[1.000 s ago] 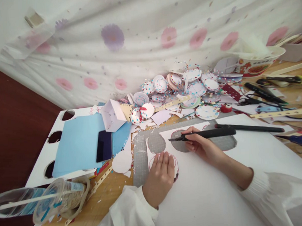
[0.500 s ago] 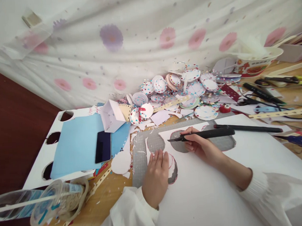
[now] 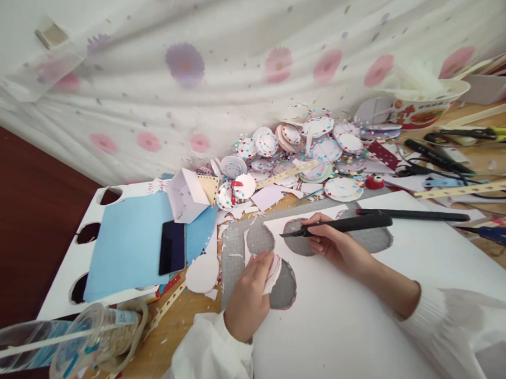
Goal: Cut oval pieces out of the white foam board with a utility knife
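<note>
My left hand (image 3: 251, 293) is closed on a white paper disc (image 3: 273, 274) with red line marks, lifted and tilted beside a round hole in the large white sheet (image 3: 326, 331). Fingers of my right hand (image 3: 328, 239) wrap round a black craft knife (image 3: 350, 224), its blade pointing left over another round hole. Through the holes shows the grey cutting mat (image 3: 233, 268) under the sheet. A second black pen-like tool (image 3: 417, 214) lies along the sheet's far edge. One loose white disc (image 3: 203, 272) rests left of the mat.
Behind the sheet is a heap of dotted paper discs (image 3: 314, 148). To the left lie blue paper (image 3: 125, 240), a dark phone (image 3: 172, 248), a white folded box (image 3: 187, 195) and a clear plastic cup (image 3: 77, 342). A paper bowl (image 3: 425, 109) and a blue-handled tool (image 3: 500, 234) are at right.
My left hand was flat on the sheet; its fingers have closed on the disc and lifted it leftward, baring more of the hole. My right hand with the knife has hardly moved.
</note>
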Tool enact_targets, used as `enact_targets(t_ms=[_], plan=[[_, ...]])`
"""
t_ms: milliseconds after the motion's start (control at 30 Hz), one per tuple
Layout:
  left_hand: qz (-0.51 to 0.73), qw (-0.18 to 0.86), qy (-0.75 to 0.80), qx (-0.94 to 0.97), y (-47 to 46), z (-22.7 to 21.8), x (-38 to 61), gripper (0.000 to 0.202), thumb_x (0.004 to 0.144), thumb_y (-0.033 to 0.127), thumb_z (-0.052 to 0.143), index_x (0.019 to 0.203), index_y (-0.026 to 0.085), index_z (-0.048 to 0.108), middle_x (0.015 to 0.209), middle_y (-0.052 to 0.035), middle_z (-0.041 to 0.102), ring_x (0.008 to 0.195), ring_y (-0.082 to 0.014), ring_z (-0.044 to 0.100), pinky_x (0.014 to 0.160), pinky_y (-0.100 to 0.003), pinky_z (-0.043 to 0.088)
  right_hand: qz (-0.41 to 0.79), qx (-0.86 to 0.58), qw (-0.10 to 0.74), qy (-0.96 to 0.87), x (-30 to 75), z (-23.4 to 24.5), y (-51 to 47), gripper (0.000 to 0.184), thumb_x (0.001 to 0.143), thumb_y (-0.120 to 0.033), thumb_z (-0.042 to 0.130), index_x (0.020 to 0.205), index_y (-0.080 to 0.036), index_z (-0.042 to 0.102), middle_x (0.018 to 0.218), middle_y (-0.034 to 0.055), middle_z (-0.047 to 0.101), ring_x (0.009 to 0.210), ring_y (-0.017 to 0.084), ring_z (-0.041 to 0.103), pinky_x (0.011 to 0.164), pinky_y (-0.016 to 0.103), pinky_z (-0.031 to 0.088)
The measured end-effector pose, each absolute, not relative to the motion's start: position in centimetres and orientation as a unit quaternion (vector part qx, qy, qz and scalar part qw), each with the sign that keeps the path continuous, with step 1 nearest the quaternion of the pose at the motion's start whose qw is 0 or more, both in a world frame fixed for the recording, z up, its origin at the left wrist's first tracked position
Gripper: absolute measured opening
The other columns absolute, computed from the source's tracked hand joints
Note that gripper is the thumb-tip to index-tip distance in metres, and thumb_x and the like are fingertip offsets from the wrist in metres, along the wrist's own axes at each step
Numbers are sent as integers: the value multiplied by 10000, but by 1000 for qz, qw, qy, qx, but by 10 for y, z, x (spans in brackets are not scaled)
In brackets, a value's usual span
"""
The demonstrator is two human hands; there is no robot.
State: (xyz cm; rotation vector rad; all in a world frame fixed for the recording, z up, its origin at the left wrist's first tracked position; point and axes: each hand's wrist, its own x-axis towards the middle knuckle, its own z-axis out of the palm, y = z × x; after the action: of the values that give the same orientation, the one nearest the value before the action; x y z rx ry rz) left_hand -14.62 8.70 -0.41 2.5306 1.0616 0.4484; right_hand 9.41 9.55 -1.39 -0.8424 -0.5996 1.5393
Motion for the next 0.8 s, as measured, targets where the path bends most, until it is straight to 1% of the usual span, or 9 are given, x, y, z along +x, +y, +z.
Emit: enact_targets(t_ms=[100,167,267,333,433,533,600,700,800], plan=[[146,166,371,902,80,-4,-147,807,657,-45,373,1446,125,367,1490,-146,417,1414,-259,355,1143,-528,386,658,-365,597,-278,94,-16,94,151,748,-299,715,835,-214,626,550,-65,447,511,94,386,504,263,241],[140,145,371,907,71,-3,-149,743,736,11,454,1459,135,332,1518,-160,368,1439,-288,301,1125,-576,385,655,-367,592,-293,94,-18,93,149,768,-305,705,856,-212,629,541,-63,447,518,99,389,506,265,240],[137,94,387,907,56,2,-153,674,839,139,549,1465,139,298,1521,-181,351,1441,-311,291,1093,-623,396,647,-374,588,-310,92,-20,93,160,785,-319,703,879,-212,629,546,-61,458,525,98,393,507,262,251],[133,61,396,906,49,5,-151,642,855,160,550,1452,128,315,1519,-188,351,1439,-319,292,1080,-623,413,640,-380,587,-317,91,-20,94,170,793,-334,711,880,-214,627,552,-62,463,524,94,393,501,256,259],[142,29,387,911,48,4,-140,582,853,177,549,1406,99,385,1504,-198,372,1430,-338,302,1084,-616,415,628,-397,584,-327,89,-20,94,203,813,-388,712,836,-216,607,534,-65,460,494,87,376,467,247,248],[149,15,364,919,59,-3,-125,574,790,61,484,1362,68,448,1477,-200,415,1402,-344,354,1095,-593,423,612,-421,578,-338,88,-20,90,266,816,-452,713,812,-221,580,480,-74,449,437,82,353,424,242,219],[157,3,341,927,66,-8,-120,591,755,-13,416,1338,52,483,1431,-192,477,1363,-327,420,1086,-556,454,598,-439,576,-343,86,-20,88,301,802,-485,721,816,-222,575,445,-80,440,401,79,339,400,238,198],[201,-20,305,931,72,-13,-120,547,808,-54,333,1322,24,504,1359,-180,554,1317,-286,484,1058,-477,510,567,-473,581,-342,81,-19,88,340,797,-521,714,790,-213,570,389,-88,410,349,67,297,371,235,155],[243,-35,260,934,73,-14,-125,493,872,-59,309,1309,27,520,1344,-158,574,1329,-250,474,1061,-415,519,524,-511,595,-332,70,-15,94,359,801,-536,704,778,-202,574,362,-95,383,331,56,263,365,237,138]])
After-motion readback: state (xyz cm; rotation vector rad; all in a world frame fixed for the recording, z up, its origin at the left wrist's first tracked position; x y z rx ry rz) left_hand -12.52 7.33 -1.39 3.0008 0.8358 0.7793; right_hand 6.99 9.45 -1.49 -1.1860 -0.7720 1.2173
